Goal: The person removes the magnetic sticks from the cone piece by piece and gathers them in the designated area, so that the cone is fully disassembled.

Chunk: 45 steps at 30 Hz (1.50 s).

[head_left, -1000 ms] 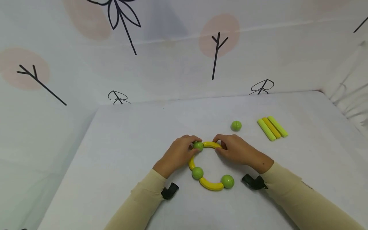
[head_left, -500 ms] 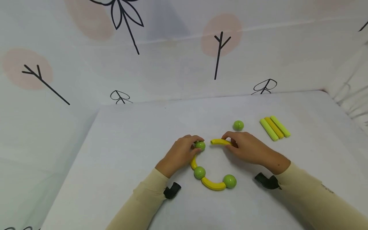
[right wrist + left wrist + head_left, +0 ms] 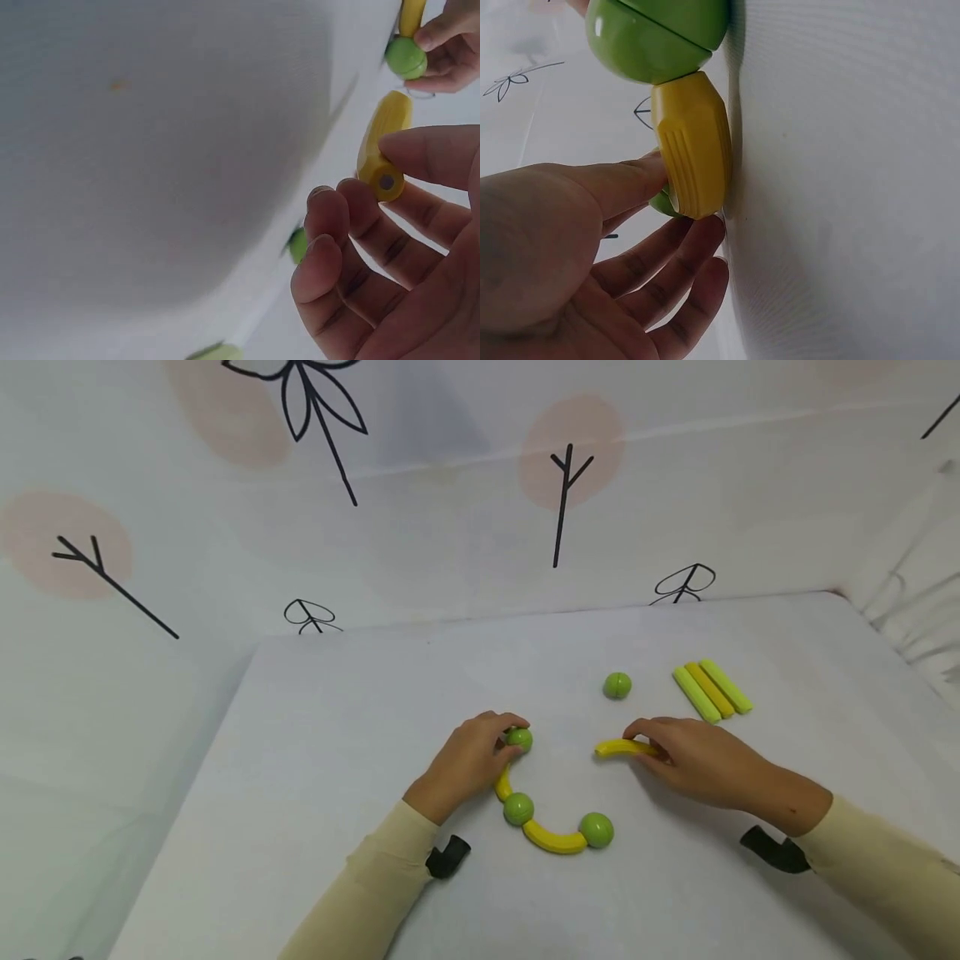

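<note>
i see: right hand (image 3: pixel 697 762) pinching yellow arc (image 3: pixel 621 747), between green ball (image 3: pixel 522 740) and table's right edge (image 3: pixel 883 670) | free end points left, roughly ballward, gap between | left hand (image 3: pixel 468 756) grips ball | arc maybe lifted, unclear

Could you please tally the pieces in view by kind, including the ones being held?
Green balls: 4
Curved yellow pieces: 3
Straight pale yellow-green sticks: 2
Straight deeper yellow stick: 1
Total: 10

Pale backdrop (image 3: pixel 435 560) with twig drawings (image 3: pixel 562 510)
</note>
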Motion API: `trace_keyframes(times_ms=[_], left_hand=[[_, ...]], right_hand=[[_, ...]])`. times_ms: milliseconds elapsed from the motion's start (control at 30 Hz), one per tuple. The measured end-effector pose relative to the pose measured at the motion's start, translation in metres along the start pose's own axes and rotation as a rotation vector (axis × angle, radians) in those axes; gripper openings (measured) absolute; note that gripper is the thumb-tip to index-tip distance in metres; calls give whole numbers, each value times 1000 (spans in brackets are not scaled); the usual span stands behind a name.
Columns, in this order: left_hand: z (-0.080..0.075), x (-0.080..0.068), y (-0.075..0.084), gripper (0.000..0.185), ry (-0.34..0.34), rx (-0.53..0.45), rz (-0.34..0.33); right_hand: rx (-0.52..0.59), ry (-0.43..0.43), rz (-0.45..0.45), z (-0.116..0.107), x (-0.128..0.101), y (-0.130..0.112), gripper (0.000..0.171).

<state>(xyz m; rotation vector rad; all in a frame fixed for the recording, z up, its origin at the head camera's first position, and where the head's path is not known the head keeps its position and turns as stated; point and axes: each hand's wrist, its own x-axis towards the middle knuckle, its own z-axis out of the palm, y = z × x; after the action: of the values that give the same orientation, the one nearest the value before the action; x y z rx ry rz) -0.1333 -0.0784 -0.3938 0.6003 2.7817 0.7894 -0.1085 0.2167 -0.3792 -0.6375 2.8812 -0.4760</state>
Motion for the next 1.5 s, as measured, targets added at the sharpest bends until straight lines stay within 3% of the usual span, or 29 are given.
trace_keyframes(times_ms=[433,1200,1400,1500], left_hand=[[0,-2,0,35,15,-4,20],[-1,-1,-2,36,9,1,33],[-5,-3,-1,44,-6,21,16],[-10,-6,-1,51,-6,47,-31]], right_hand=[[-48,4,8,5,-10,19,27],[-86,-43,20,1,-5,23,23],[-113,13,3,-4,-3,18,26],[-92,51,-8,-6,3,6,25]])
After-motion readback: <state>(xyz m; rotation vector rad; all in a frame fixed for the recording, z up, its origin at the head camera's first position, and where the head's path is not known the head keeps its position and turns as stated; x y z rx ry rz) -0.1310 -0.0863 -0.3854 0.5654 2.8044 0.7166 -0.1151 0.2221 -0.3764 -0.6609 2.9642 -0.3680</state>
